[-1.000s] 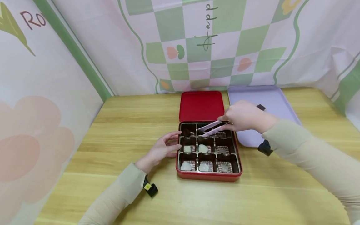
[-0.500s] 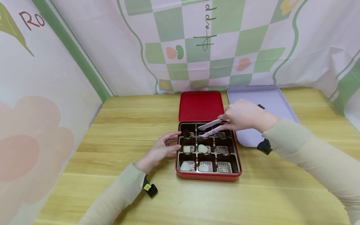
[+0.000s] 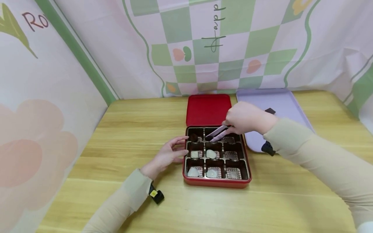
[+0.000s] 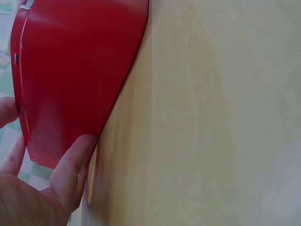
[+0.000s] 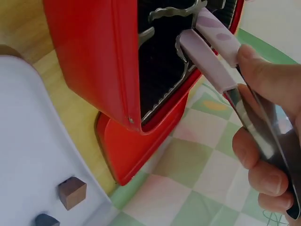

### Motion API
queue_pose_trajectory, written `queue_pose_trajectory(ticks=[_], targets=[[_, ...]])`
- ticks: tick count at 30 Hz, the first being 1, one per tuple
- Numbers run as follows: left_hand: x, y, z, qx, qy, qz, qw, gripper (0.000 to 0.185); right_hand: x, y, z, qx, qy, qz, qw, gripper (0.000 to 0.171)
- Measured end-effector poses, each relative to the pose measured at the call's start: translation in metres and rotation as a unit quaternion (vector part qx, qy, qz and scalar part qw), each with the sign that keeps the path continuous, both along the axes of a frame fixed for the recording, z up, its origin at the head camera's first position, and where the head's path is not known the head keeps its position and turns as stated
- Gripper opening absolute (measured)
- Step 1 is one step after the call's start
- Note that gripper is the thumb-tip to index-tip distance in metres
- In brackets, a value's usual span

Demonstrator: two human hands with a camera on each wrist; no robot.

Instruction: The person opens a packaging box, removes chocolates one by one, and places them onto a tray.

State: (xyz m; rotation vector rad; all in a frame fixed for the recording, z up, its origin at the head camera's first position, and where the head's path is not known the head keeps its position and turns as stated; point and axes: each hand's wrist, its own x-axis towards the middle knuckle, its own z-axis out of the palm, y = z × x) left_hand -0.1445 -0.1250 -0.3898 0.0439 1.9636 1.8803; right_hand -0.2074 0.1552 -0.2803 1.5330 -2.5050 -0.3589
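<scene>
A red tin (image 3: 217, 183) with a nine-compartment insert sits mid-table. My left hand (image 3: 168, 154) rests fingertips on its left side; in the left wrist view the thumb presses the red wall (image 4: 80, 70) and other fingers reach the rim. My right hand (image 3: 244, 117) grips lilac-tipped metal tongs (image 5: 207, 61), their tips down in the back middle compartment, close together. Whether they pinch anything, I cannot tell. A dark brown piece (image 3: 193, 138) lies in the back left compartment. Whitish pieces lie in the middle row (image 3: 211, 154) and front row (image 3: 193, 172).
The red lid (image 3: 208, 110) lies open behind the tin. At the back right is a lilac tray (image 3: 287, 106), with a brown cube (image 5: 73, 192) and a dark piece (image 5: 47, 220) on it. A patterned cloth (image 3: 204, 76) hangs behind the table.
My right hand has shifted slightly left with the tongs, and the tongs' arms have drawn nearer each other. My left hand stays in place on the tin.
</scene>
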Motion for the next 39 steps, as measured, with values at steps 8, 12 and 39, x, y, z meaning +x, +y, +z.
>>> queue_pose_trajectory(ticks=[8, 12, 39], targets=[[0.000, -0.001, -0.001, -0.004, 0.003, 0.001, 1.0000, 0.057, 0.001, 0.011, -0.012, -0.036, -0.024, -0.019, 0.999, 0.015], [0.000, -0.001, -0.002, -0.006, -0.001, 0.006, 1.0000, 0.056, -0.001, 0.019, -0.020, -0.065, -0.032, -0.011, 0.997, 0.019], [0.000, 0.002, -0.003, -0.001, 0.003, 0.004, 1.0000, 0.056, 0.017, 0.094, -0.072, -0.330, -0.016, -0.032, 0.943, 0.033]])
